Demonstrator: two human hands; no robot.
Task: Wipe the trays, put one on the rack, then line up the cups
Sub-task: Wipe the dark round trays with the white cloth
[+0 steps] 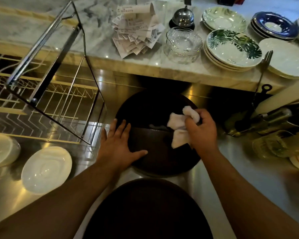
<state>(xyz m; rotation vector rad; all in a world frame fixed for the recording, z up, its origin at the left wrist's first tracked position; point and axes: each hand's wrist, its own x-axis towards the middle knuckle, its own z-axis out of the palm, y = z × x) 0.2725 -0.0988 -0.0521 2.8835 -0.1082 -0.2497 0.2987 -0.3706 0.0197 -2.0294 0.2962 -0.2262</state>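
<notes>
A round dark tray (145,107) lies on the steel counter in the middle of the view. My left hand (118,144) rests flat on its left side with fingers spread. My right hand (203,129) is closed around a crumpled white cloth (177,125) that touches the tray's right half. A wire dish rack (47,94) stands to the left, with no tray in it. A white cup (2,150) lies at the far left edge beside a white saucer (46,169). A dark rounded shape (147,211) fills the bottom centre; I cannot tell whether it is a second tray.
A marble ledge at the back holds a heap of paper receipts (136,30), a stack of glass bowls (183,44), a service bell (183,16) and stacks of patterned plates (233,49). A fork (266,66) stands upright at right among bottles and glassware (273,145).
</notes>
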